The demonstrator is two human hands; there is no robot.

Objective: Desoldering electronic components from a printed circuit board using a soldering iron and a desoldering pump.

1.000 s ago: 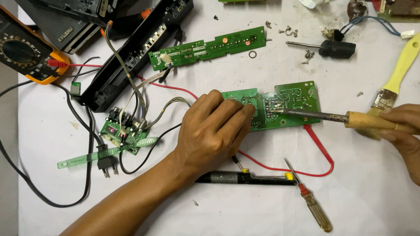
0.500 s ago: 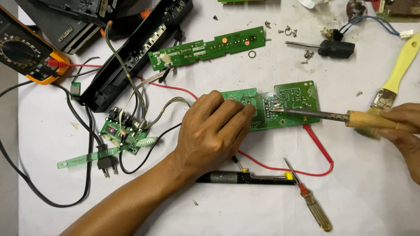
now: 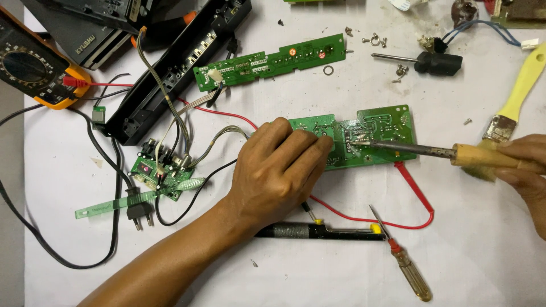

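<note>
At the far left we see a multimeter (image 3: 34, 71) with its red lead (image 3: 398, 219) running across the white work surface (image 3: 483, 256), a black plastic housing (image 3: 176, 68) lying opened beside it, and a small green connector board (image 3: 159, 170) tied to it by grey wire bundles; this much of the device is already taken apart. A long narrow green board (image 3: 273, 59) lies free above the middle, with loose screws (image 3: 375, 40) scattered near it.

Our left hand (image 3: 278, 170) lies palm down on the left part of the main circuit board (image 3: 369, 136), fingers curled and pressing it flat to the table, gripping nothing else. The board sits at the centre, solder side up. A black desoldering pump (image 3: 318, 230) and a small amber-handled screwdriver (image 3: 406, 267) lie just below it, untouched.

Our right hand (image 3: 526, 170) is closed around the wooden handle of the soldering iron (image 3: 432, 150), and its tip touches a joint near the middle of the board, where the solder looks dull and patchy. We judge the joint work to be under way: disassembly is done, while the boards remain separate and the housing open. A yellow-handled brush (image 3: 515, 96) lies behind the iron, at rest
</note>
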